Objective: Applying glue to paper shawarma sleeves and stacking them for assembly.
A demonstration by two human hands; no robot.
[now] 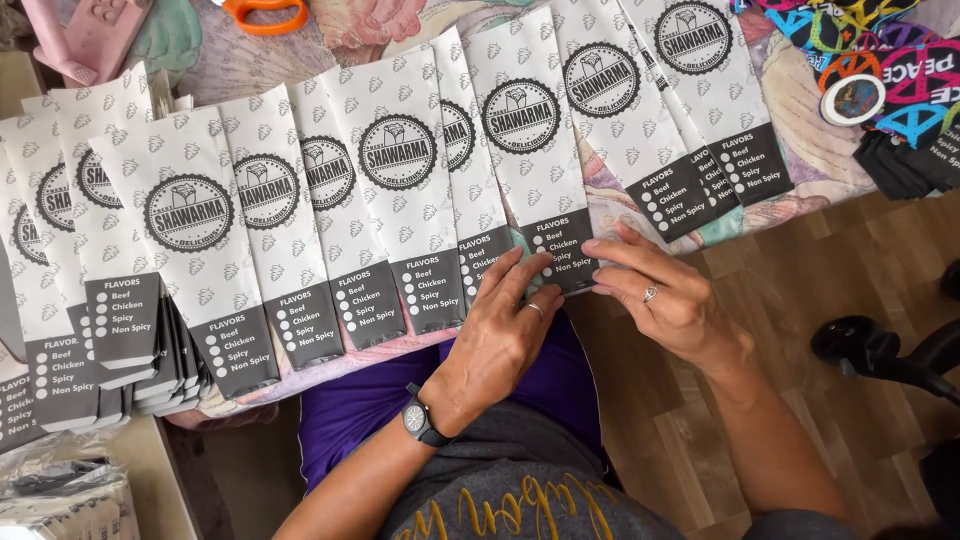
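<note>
Below, in the head view, the dark lower end of one white paper bag [527,150] at the table's near edge is pressed flat by the spread left hand [500,330] and right hand [665,295], neighbouring overlapped bags [300,220] being partly hidden and cut off at the left.

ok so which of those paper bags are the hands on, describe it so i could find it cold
A long fanned row of white paper bags with round black emblems crosses the patterned table cover. Follow it rightwards to where the left hand and right hand meet at the table's near edge. The bag there is the only one with fingers pressing its dark bottom band from both sides.
</note>
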